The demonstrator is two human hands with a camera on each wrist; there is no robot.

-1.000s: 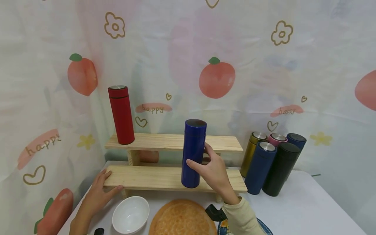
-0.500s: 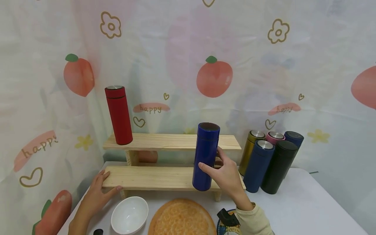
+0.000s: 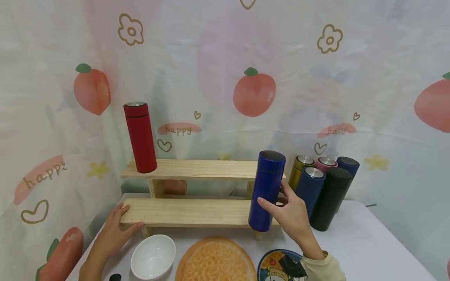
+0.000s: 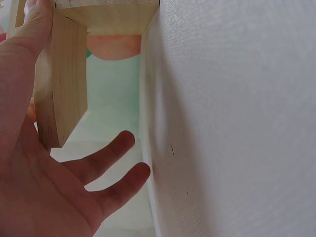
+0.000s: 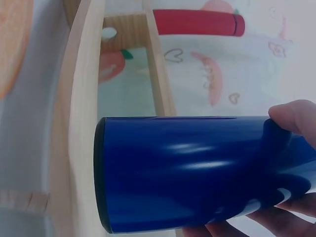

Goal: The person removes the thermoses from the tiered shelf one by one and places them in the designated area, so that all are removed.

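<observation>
My right hand [image 3: 290,212] grips a blue flask [image 3: 265,190] upright near the right end of the lower wooden step [image 3: 186,212]; the right wrist view shows the blue flask [image 5: 192,170] close up with my fingertips [image 5: 294,116] curled round it. A red flask [image 3: 140,137] stands at the left end of the upper step [image 3: 197,169]. My left hand [image 3: 116,226] rests with straight fingers on the left end of the lower step; in the left wrist view its fingers [image 4: 106,168] spread beside the wooden leg [image 4: 61,79].
Several flasks, gold [image 3: 297,171], pink [image 3: 327,162], dark blue [image 3: 309,187] and black [image 3: 330,199], stand clustered right of the steps. A white bowl [image 3: 152,256], an orange round mat [image 3: 215,260] and a patterned plate [image 3: 277,266] lie at the table's front edge. A printed curtain hangs behind.
My right hand has carried the blue flask to the right along the lower step, towards the cluster of flasks. The left hand has stayed on the step's left end.
</observation>
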